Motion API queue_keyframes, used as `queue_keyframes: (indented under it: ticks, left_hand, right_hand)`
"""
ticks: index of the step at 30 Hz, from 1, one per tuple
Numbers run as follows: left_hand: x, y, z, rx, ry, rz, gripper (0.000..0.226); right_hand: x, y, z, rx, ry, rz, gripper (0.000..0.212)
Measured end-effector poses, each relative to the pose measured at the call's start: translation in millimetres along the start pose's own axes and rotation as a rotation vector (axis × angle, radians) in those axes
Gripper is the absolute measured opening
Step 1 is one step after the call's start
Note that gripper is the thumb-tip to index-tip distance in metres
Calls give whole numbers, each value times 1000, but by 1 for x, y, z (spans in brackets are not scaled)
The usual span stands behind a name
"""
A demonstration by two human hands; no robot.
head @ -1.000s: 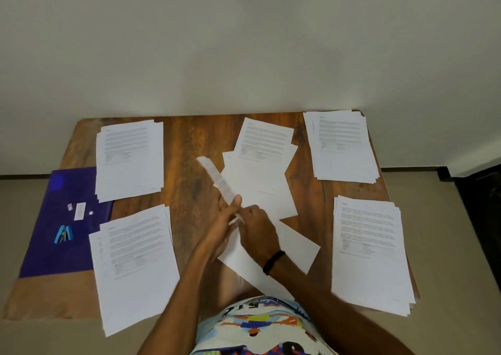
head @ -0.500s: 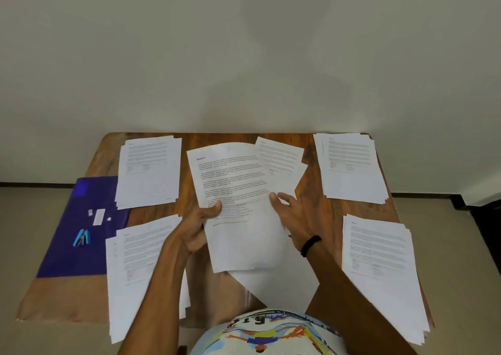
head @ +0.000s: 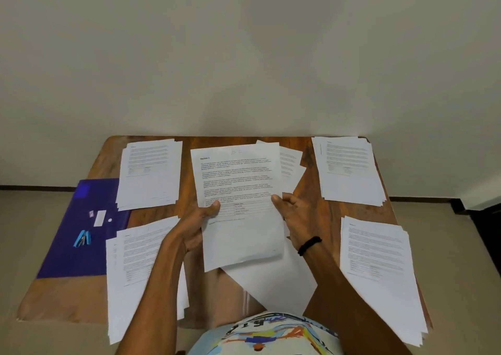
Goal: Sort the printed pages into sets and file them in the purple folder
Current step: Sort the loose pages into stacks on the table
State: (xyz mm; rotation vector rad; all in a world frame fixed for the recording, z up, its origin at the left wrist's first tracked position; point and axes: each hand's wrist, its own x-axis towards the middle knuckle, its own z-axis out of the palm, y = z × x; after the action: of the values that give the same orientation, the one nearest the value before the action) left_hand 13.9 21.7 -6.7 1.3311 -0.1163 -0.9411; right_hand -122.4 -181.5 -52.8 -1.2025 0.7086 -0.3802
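A printed page headed "Section 2" (head: 238, 192) is lifted above the middle of the wooden table (head: 320, 213). My left hand (head: 199, 226) pinches its left edge, thumb on top. My right hand (head: 294, 215) is at its right edge, with the thumb tip on the sheet and the fingers loosely spread. More loose pages (head: 291, 164) lie under it at the table's middle. The purple folder (head: 78, 257) lies flat at the left edge, partly under two stacks.
Four page stacks sit on the table: far left (head: 150, 175), near left (head: 138, 270), far right (head: 349, 170), near right (head: 379, 270). A small blue stapler (head: 82, 238) and a white label lie on the folder. A blank sheet (head: 273, 281) overhangs the near edge.
My left hand turned the page over from the middle pile and raised it face up; both hands now hold it at its sides. The camera view tilted up a little.
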Motion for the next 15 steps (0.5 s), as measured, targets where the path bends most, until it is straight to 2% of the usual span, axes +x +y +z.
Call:
queue_keyframes:
  ticks: [4,6,9,12,15]
  left_hand:
    - [-2,-3,4,-31,26,23,35]
    - [0,-7,6,-16,70,75,35]
    - [3,-18,13,43,118,105,34]
    - [4,-30,27,61,165,87,28]
    - [9,-46,41,1,146,-3,18]
  right_hand:
    - [-5,3,-3,-10,-33,-2,23]
    - [-5,8,-5,-93,-33,-1,15]
    - [-2,23,-11,-268,5,5,18]
    - [-1,37,-24,-341,71,5,14]
    - [-5,44,-38,-359,99,36,15]
